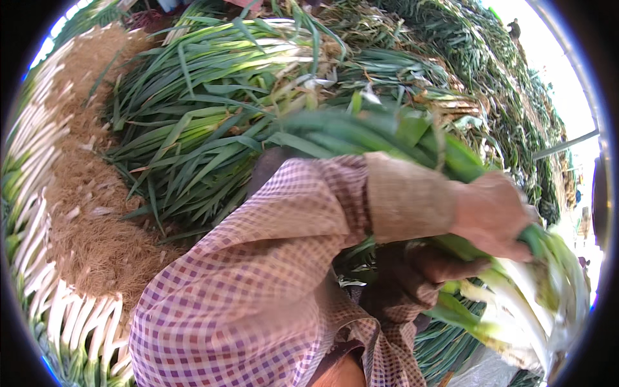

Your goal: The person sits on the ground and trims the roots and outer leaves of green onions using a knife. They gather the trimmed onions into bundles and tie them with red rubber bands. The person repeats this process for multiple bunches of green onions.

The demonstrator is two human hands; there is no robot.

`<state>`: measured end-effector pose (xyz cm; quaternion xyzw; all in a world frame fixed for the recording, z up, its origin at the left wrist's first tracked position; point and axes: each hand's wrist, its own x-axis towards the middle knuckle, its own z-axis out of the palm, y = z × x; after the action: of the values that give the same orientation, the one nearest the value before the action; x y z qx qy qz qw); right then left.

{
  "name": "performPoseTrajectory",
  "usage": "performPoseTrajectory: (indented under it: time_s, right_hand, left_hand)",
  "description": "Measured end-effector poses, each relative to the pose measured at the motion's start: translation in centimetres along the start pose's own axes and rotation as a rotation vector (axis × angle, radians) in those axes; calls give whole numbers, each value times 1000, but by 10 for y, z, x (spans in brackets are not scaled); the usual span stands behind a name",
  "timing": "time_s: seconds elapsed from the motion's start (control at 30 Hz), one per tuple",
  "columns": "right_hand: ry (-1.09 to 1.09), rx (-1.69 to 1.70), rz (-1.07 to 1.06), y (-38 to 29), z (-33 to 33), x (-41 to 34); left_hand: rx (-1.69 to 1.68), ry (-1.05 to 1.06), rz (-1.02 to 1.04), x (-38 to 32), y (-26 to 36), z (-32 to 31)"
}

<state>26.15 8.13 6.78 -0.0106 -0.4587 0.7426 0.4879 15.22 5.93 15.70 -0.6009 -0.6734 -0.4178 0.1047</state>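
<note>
A large bunch of green onions (520,295) lies across the right side of the view, its white stems and bulb ends toward the lower right. Long green leaves trail back to the left, blurred. My left hand (498,213) closes over the bunch from above, where green turns to white; a tan cuff covers that wrist. Below it, my shaded right hand (433,266) grips the same bunch from the underside. Part of that hand is hidden by the leaves and the left arm.
Green onions (193,106) lie heaped ahead. At left, a curved row of onions (82,314) shows white stems and matted brown roots (101,232). More leafy piles (483,63) rise at upper right. A clear plastic sheet (483,370) lies at lower right.
</note>
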Motion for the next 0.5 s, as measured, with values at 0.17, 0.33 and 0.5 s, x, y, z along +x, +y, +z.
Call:
performPoseTrajectory:
  time_s: [0.17,0.33,0.5]
  right_hand:
    - [-242,34,-23,7,108,24]
    - [-474,15,64,86,237,48]
    - [-756,-225,151,170,306,47]
  left_hand:
    - [-159,236,321,-1,1,-70]
    - [358,203,138,-52,-62,-215]
    - [1271,168,-8,-80,-160,-349]
